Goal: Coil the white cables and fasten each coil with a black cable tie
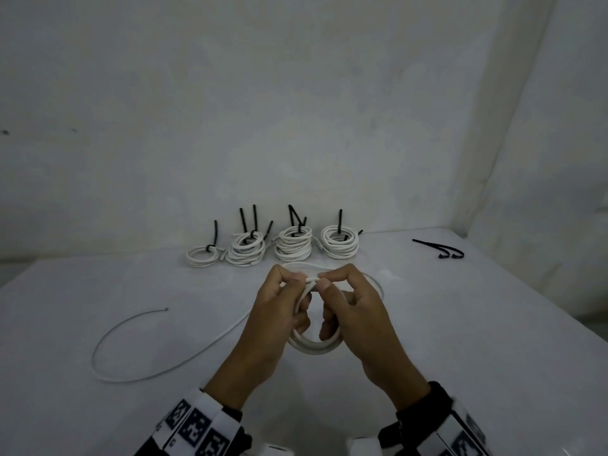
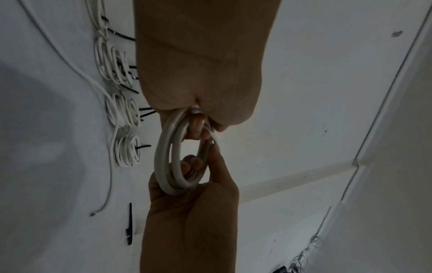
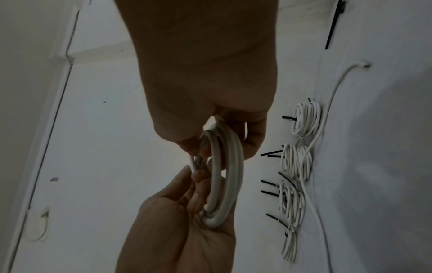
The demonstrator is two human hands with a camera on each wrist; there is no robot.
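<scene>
- Above the white table (image 1: 427, 324), your left hand (image 1: 273, 327) and right hand (image 1: 358, 320) both hold one part-wound coil (image 1: 312, 347) of white cable; thumb and forefinger of each pinch its top, where the tips nearly meet.
- Head view only: the cable's loose tail (image 1: 131, 370) runs left across the table in a wide arc, its free end lying bare on the surface.
- Along the table's far edge, four finished coils (image 1: 297, 246) sit in a row, each with black ties standing up.
- Far right, two spare black cable ties (image 1: 439, 250) lie apart from the row.
- Wrist views add what the head view hides: the lower fingers (image 2: 194, 164) of each hand are hooked through the coil's opening.
- Wristbands (image 1: 194, 426) carry black-and-white square code markers; no legible writing or brand.
</scene>
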